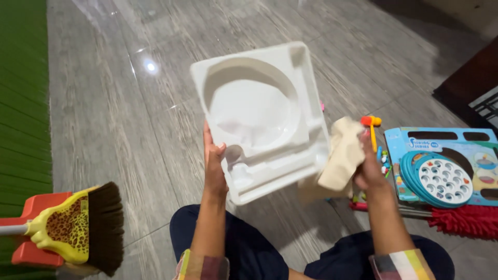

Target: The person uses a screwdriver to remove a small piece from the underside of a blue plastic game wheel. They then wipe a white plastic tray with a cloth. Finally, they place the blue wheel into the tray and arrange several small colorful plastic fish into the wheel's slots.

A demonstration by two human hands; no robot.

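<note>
Grey wood-look floor (129,135) underneath, glossy, green mat (21,103) along the left edge.
White moulded plastic tray (262,119) held up mid-frame above the lap — thin packaging insert, big round recess plus smaller side pockets, tilted toward the camera. Probably very light, flexy, a bit slick; edges likely crease or crack if squeezed hard. Best taken at the rim or a corner, not the thin round floor.
Toy box (441,166) at right on the floor, blue, with a round teal game disc full of holes; red fringed mop head (461,220) just below it.
Toy broom (78,228) bottom left — yellow spotted head, dark bristles, lying on a red dustpan (31,228).
Beige cloth (342,155), soft and bunched, pressed against the tray's right edge.
Left hand (213,166) closed on the tray's lower-left rim, thumb on top.
Right hand (369,168) closed around the cloth.
Small orange-and-yellow toy hammer (371,124) behind the right hand.
</note>
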